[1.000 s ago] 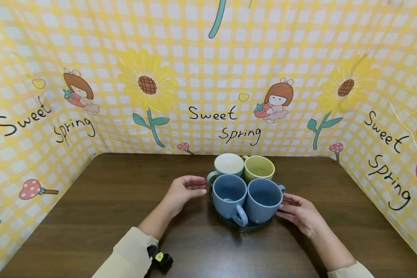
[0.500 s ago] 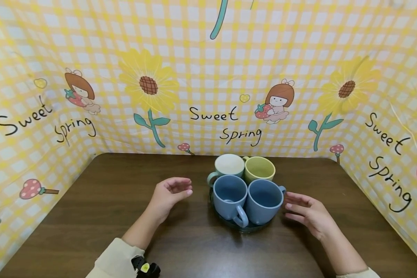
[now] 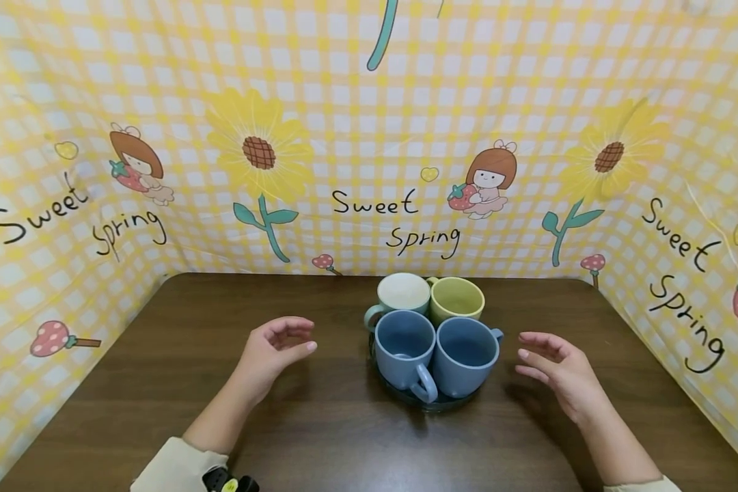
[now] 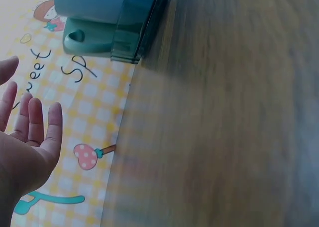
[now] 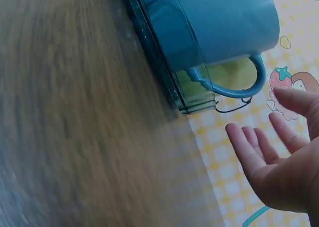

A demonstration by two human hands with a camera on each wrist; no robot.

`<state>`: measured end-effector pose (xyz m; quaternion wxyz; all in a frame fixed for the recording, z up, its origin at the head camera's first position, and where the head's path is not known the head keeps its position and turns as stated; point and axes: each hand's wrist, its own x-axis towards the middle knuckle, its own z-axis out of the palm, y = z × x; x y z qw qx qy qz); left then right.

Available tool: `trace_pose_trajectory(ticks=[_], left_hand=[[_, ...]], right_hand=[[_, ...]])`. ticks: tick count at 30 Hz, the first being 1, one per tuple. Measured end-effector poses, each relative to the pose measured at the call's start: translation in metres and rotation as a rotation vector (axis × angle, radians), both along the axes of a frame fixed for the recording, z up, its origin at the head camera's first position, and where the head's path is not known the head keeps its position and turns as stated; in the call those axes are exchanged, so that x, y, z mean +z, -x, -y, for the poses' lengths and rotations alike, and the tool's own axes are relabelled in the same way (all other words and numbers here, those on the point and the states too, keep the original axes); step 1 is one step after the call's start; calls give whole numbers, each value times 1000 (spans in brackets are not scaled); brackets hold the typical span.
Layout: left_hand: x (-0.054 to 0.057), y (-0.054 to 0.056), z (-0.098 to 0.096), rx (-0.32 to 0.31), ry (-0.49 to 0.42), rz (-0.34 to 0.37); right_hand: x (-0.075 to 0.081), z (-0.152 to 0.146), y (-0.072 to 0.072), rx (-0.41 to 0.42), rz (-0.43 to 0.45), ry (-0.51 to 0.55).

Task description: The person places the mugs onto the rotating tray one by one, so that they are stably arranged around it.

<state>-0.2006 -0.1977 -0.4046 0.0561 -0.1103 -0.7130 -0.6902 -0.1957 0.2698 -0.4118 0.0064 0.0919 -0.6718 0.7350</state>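
Two blue mugs, the left one [image 3: 400,359] and the right one [image 3: 466,362], stand upright at the front of a dark, see-through round tray [image 3: 433,405]. Behind them are a pale green mug [image 3: 386,301] with a white inside and a yellow-green mug [image 3: 458,301]. My left hand [image 3: 267,355] is held in the air to the left of the mugs, touching nothing, fingers relaxed. To the right, my right hand [image 3: 562,372] is apart from the tray too, its fingers loosely bent. The right wrist view shows the tray's clear raised wall [image 5: 199,105] beside a blue mug's handle [image 5: 256,82].
The mugs and tray stand on a dark brown wooden table [image 3: 320,437]. A yellow checked cloth [image 3: 369,137] with printed flowers and words hangs along the back and both sides. A black strap device [image 3: 227,480] sits on my left wrist.
Both hands have drawn away from the mugs and tray, the left hand leftward and the right hand rightward. The mugs and tray stay in place.
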Motion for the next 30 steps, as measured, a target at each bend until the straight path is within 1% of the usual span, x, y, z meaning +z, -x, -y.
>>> trace_pose_trajectory(ticks=[3,6,11,16,20,25,28,30], left_hand=[[0,-4,7,-13,21,-14],[1,-8,14,-15,39,-24],[3,-15,24,-17,49,-46],[6,-18,34,-34,60,-82],[7,-20,44,-41,104,-100],[9,-23,56,-35,187,-122],[12,-26,61,-14,246,-147],[14,-27,64,9,304,-174]], right_hand=[[1,-2,0,3,-47,29],[2,-5,1,-6,-76,33],[6,-10,1,-29,-106,-22],[10,-14,2,-24,-134,-69],[11,-17,2,-25,-140,-121],[12,-22,4,-52,-173,-237],[14,-25,5,-79,-219,-354],[15,-28,6,-102,-250,-437]])
